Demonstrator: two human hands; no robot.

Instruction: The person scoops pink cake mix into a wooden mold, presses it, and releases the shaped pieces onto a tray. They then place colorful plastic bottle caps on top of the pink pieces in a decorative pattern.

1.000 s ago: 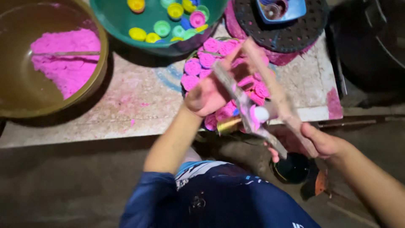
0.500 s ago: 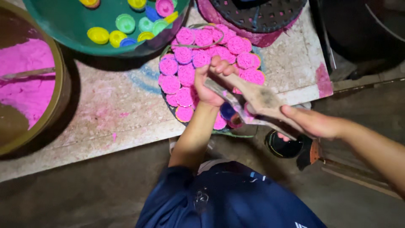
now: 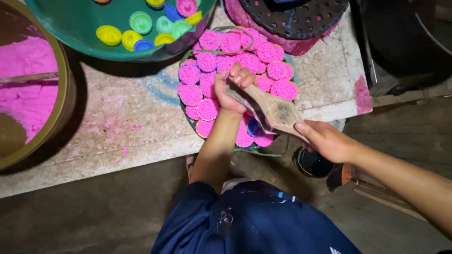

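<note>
a flat brown wooden paddle (image 3: pixel 275 109) is gripped at both ends, left hand (image 3: pixel 231 89) at ten o'clock, right hand (image 3: pixel 325 139) at four, steadied over the tray of round pink cakes (image 3: pixel 221 61).

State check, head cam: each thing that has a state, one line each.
left hand: closed on one end of the wooden paddle
right hand: closed on the other end of the paddle
wooden paddle: held flat above the tray, between both hands
tray: packed with pink round cakes
green basin: holds loose coloured caps
brown tub: part filled with pink powder
</note>
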